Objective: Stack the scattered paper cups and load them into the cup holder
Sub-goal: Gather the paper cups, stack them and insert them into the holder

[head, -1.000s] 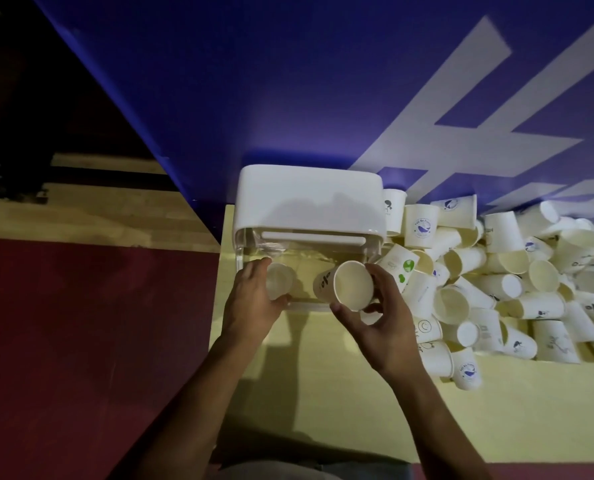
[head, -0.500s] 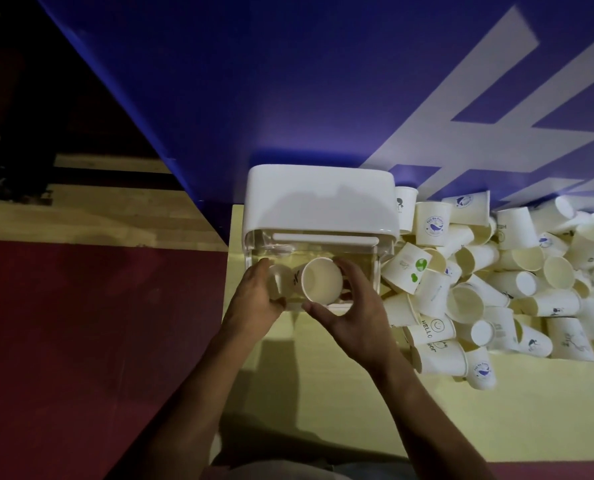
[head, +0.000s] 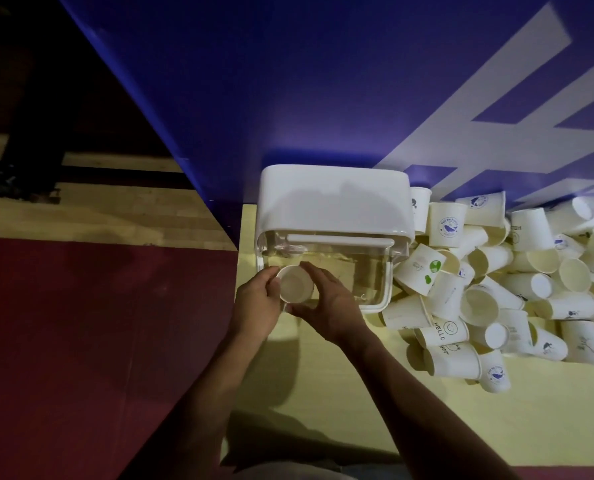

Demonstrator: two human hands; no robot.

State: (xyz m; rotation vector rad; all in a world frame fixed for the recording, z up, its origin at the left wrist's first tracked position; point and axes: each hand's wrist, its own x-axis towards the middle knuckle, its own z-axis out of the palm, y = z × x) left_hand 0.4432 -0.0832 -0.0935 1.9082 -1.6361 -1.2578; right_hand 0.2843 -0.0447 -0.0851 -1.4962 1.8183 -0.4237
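One white paper cup (head: 295,285), its mouth facing the camera, is at the 7 o'clock corner of the white-lidded clear plastic cup holder (head: 333,202). The left hand (head: 255,303) curls round its 9 o'clock side, the right hand (head: 330,306) round its 3 o'clock side. Many loose paper cups (head: 496,289) are heaped at the holder's 3 o'clock on a pale yellow table (head: 427,427).

The paper cup (head: 295,285) between the left hand (head: 254,303) and right hand (head: 330,306) is matt off-white paper, like the printed cups (head: 448,225) heaped right of the hands. Beyond them the cup holder (head: 333,202) has a smooth white plastic lid with a soft sheen over a clear, glossy plastic body; the bench (head: 444,427) beneath looks smooth and matt.
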